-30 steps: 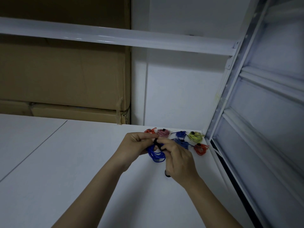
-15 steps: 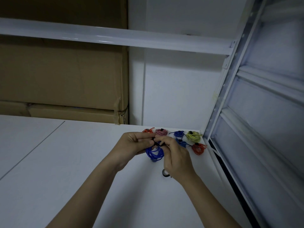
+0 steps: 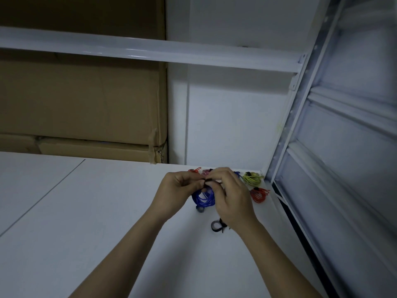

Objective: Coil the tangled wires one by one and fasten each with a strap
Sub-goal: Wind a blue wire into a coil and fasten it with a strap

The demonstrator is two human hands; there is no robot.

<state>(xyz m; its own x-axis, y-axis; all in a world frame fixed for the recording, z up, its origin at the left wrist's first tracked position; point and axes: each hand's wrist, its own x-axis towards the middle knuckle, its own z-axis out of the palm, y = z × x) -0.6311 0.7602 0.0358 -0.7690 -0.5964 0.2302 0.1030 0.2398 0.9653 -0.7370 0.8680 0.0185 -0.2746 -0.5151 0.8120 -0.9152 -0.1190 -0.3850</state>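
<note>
A blue wire coil (image 3: 203,198) hangs between my hands just above the white table (image 3: 86,211). My left hand (image 3: 178,194) pinches the coil's top from the left. My right hand (image 3: 231,198) pinches a black strap (image 3: 208,180) at the top of the same coil. A loose black strap (image 3: 217,225) lies on the table below my right hand, and another dark strap piece (image 3: 200,209) shows under the coil. Fastened coils lie behind: orange (image 3: 195,170), pink (image 3: 205,172), blue (image 3: 237,174), yellow-green (image 3: 253,178) and red (image 3: 259,194).
Cardboard boxes (image 3: 81,104) stand against the wall at the back left. A white shelf beam (image 3: 150,51) runs overhead. The white metal rack upright (image 3: 285,130) and the table's right edge (image 3: 285,211) border the work spot.
Both hands have stayed together on the blue coil, and my right hand's fingers have shifted up over its top at the strap. The camera view has tilted slightly.
</note>
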